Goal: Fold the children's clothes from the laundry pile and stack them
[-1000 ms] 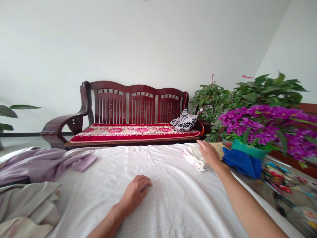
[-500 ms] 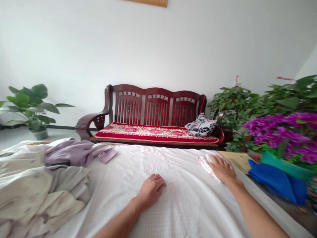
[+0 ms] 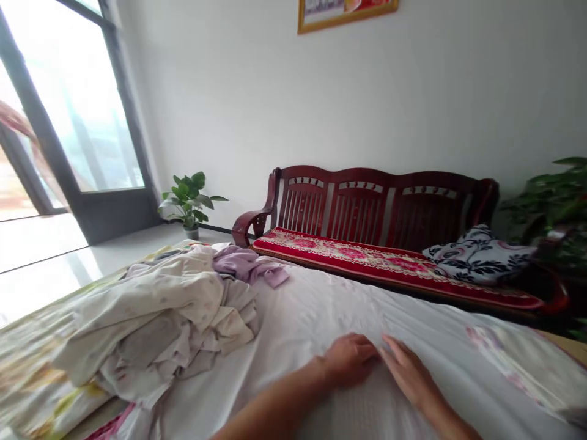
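Note:
Low over the white sheet [image 3: 312,311], my two hands are close together near the lower middle of the head view. My left hand [image 3: 352,360] is blurred, with its fingers curled in and bent towards the right hand; no object shows in it. My right hand [image 3: 406,370] has its fingers stretched out and pointing up and left, holding nothing. Both seem to be at the sheet, though contact is hard to judge. Off to the right lies a folded pale cloth [image 3: 527,360] with pink patterned edges, apart from my hands.
A heap of rumpled cream clothes [image 3: 183,299] lies on the left, with a lilac garment [image 3: 236,263] at its far side. Beyond the sheet stands a dark red wooden bench [image 3: 358,201] with a patterned cushion [image 3: 481,253]. A potted plant [image 3: 190,198] is near the glass door [image 3: 82,110].
My right hand has left the folded cloth and come over beside my left hand. The view has swung left, bringing the glass door and more of the clothes heap into sight.

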Tool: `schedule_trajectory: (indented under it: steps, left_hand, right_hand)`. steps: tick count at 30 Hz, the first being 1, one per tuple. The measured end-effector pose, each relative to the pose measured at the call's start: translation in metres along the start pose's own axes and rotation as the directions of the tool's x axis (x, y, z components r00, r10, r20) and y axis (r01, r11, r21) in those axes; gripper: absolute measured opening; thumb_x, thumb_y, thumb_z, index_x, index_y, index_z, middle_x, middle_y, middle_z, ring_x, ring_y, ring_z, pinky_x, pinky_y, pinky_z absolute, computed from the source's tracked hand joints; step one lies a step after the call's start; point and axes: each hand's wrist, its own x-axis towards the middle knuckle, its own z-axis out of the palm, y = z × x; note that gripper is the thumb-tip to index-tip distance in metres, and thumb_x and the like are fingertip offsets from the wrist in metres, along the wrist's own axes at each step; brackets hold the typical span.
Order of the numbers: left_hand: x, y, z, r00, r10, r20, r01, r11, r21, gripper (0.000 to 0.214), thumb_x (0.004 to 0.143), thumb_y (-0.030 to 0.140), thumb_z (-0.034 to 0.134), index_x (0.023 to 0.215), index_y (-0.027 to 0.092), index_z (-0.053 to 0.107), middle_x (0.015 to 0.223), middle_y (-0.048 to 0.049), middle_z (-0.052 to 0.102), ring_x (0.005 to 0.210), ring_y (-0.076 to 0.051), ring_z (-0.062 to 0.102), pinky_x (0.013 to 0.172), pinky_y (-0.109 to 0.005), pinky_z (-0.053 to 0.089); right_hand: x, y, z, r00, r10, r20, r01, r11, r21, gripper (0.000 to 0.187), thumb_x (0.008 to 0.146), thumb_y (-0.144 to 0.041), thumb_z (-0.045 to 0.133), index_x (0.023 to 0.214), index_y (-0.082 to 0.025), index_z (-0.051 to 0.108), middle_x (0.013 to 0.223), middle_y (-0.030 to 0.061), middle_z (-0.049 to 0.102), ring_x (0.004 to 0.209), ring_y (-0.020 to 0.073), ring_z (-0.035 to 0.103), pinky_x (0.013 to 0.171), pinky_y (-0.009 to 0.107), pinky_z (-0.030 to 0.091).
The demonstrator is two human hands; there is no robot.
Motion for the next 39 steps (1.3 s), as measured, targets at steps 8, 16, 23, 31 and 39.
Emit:
schedule_trajectory:
  steps: [8, 16, 23, 31, 39]
  left_hand:
    - [-0.042, -0.004, -0.053, 0.988, 0.009, 0.151, -0.010, 1.000, 0.004, 0.034, 0.085, 0.012, 0.059, 0.116, 0.021, 0.069, 0.121, -0.0069, 0.072, 0.116, -0.021, 0.065, 0.104, -0.030, 0.047]
    - [-0.126, -0.016, -0.197, 0.957, -0.288, -0.040, 0.289, 0.925, 0.246, 0.033, 0.087, 0.017, 0.062, 0.118, 0.024, 0.070, 0.118, -0.0050, 0.073, 0.113, -0.022, 0.065, 0.101, -0.034, 0.049]
    - [-0.189, -0.051, -0.283, 0.733, -0.506, -0.455, 0.677, 0.604, 0.420, 0.034, 0.085, 0.016, 0.057, 0.114, 0.025, 0.073, 0.119, -0.0067, 0.072, 0.112, -0.027, 0.064, 0.098, -0.039, 0.049]
    - [-0.150, -0.106, -0.312, 0.500, -0.729, -0.468, 0.854, 0.325, 0.405, 0.038, 0.089, 0.028, 0.049, 0.120, 0.024, 0.070, 0.127, -0.0101, 0.068, 0.113, -0.030, 0.065, 0.089, -0.038, 0.052]
    - [-0.129, -0.157, -0.309, 0.443, -0.779, -0.444, 0.884, 0.298, 0.360, 0.030, 0.073, 0.020, 0.065, 0.102, 0.014, 0.071, 0.111, -0.0202, 0.072, 0.103, -0.036, 0.068, 0.087, -0.043, 0.052]
  right_hand:
    - [-0.006, 0.002, 0.003, 0.988, -0.082, -0.128, 0.073, 0.994, -0.077, 0.047, 0.089, -0.047, 0.036, 0.111, -0.026, 0.071, 0.124, 0.0105, 0.071, 0.118, 0.0299, 0.065, 0.104, 0.047, 0.051]
    - [-0.005, 0.001, 0.005, 0.981, -0.138, -0.135, 0.117, 0.981, -0.155, 0.051, 0.092, -0.046, 0.033, 0.113, -0.020, 0.071, 0.123, 0.0125, 0.071, 0.114, 0.0293, 0.067, 0.100, 0.047, 0.052]
    - [-0.005, 0.007, 0.007, 0.973, -0.182, -0.141, 0.158, 0.974, -0.165, 0.050, 0.093, -0.046, 0.035, 0.114, -0.018, 0.071, 0.122, 0.0130, 0.071, 0.114, 0.0292, 0.067, 0.101, 0.046, 0.053]
    - [-0.007, 0.007, 0.008, 0.976, -0.175, -0.133, 0.150, 0.972, -0.179, 0.053, 0.094, -0.046, 0.033, 0.117, -0.017, 0.071, 0.125, 0.0133, 0.070, 0.116, 0.0287, 0.066, 0.102, 0.046, 0.052]
    - [-0.009, 0.003, 0.004, 0.978, -0.167, -0.129, 0.142, 0.973, -0.183, 0.050, 0.093, -0.042, 0.035, 0.117, -0.017, 0.072, 0.124, 0.0132, 0.071, 0.114, 0.0285, 0.067, 0.101, 0.046, 0.054]
